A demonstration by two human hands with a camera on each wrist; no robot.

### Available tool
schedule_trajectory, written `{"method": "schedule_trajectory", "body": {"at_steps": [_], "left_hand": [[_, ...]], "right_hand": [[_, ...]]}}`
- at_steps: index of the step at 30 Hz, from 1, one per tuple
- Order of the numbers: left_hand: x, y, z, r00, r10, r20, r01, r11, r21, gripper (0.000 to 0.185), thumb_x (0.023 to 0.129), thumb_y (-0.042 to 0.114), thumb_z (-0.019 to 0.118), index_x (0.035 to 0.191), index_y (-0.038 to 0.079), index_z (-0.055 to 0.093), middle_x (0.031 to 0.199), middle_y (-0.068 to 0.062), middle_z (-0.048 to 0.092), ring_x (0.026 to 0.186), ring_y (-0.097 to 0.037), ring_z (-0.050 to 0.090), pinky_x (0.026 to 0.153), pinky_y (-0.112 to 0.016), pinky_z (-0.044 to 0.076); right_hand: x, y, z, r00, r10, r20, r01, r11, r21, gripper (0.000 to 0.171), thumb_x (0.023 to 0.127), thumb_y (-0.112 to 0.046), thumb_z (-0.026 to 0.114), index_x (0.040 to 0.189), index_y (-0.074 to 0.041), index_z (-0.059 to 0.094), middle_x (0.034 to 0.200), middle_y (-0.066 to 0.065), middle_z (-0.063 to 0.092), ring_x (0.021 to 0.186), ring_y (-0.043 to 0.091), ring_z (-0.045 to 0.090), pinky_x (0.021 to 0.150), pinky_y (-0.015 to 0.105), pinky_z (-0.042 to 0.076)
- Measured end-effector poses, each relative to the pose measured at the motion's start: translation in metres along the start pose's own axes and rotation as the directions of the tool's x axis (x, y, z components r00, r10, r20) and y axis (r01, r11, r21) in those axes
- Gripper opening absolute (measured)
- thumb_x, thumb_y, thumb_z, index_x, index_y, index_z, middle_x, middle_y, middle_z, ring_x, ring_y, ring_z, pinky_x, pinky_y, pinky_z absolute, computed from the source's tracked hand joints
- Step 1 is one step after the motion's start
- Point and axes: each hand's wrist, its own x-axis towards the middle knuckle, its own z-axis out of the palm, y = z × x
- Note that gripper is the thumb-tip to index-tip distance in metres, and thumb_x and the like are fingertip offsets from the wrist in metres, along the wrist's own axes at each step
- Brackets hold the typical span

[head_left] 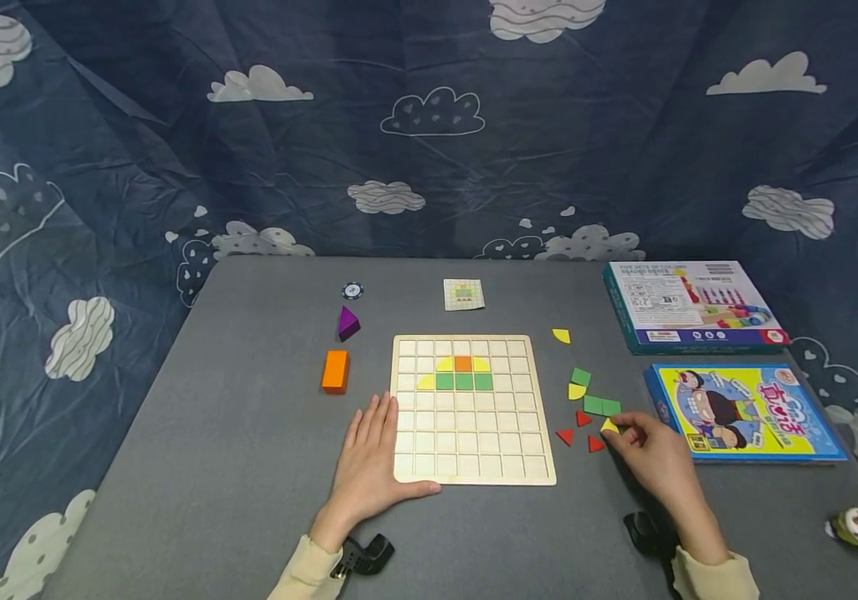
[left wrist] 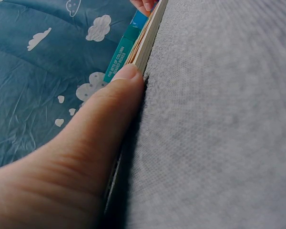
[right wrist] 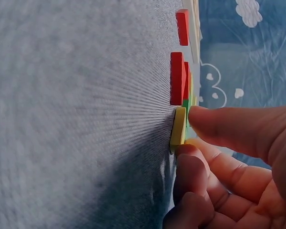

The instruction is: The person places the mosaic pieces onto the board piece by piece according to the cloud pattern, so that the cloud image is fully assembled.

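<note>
Yellow pc (head_left: 609, 426) prob. in R hand (head_left: 659, 464)

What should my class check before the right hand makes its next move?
1. Left hand at the board: ok; it touches the left edge.
2. Yellow piece gripped: ok; the right hand pinches it.
3. Lifted clear of the table: cannot tell.
4. Green row matched at both ends: not ok; a yellow quarter sits at its left end only.
5. Square just right of that row free: ok.
6. Picture card readable: cannot tell; its details are too small here.
</note>
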Motion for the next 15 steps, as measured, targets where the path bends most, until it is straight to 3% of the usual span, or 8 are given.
{"method": "schedule_trajectory", "body": {"at_steps": [15], "left_hand": [[-0.0004,-0.0015,0.0017,1.000,0.014,-0.018,-0.015,1.000,-0.011,0.130,0.063,0.088,0.051,0.151,0.000,0.012,0.157,-0.014,0.011,0.143,-0.024,0.002,0.113,-0.040,-0.001]], "right_hand": [[0.0013,0.0008,0.0031,1.000,-0.009,0.012,0.009,1.000,-0.013,0.031,0.083,-0.014,0.072,0.103,0.008,0.062,0.067,0.004,0.051,0.059,0.019,0.045,0.049,0.028,0.034]]}}
